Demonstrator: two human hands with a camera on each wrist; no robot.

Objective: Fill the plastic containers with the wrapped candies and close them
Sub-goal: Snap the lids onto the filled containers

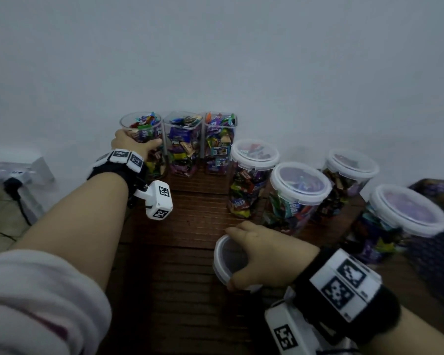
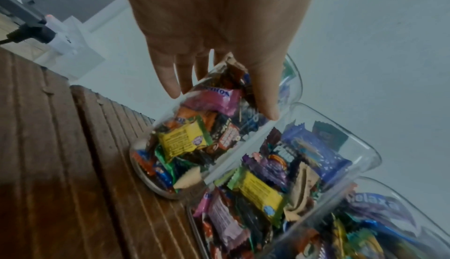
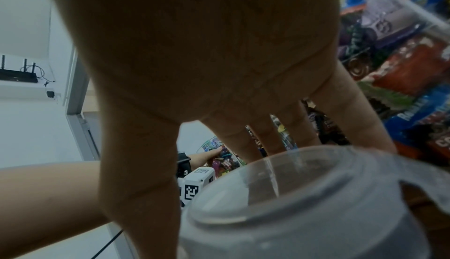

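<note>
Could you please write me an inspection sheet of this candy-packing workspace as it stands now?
Surface: dark slatted wooden table, against a pale wall.
Job's things: three open candy-filled containers at the back, round one leftmost; four lidded containers on the right; one lid near the front.
Clutter: nothing seen.
Grippers: left hand grips the round open container; right hand holds the loose lid by its rim.
Cables: black cable on the floor at left.
Surroundings: white plug block on the floor; router on a wall shelf.
</note>
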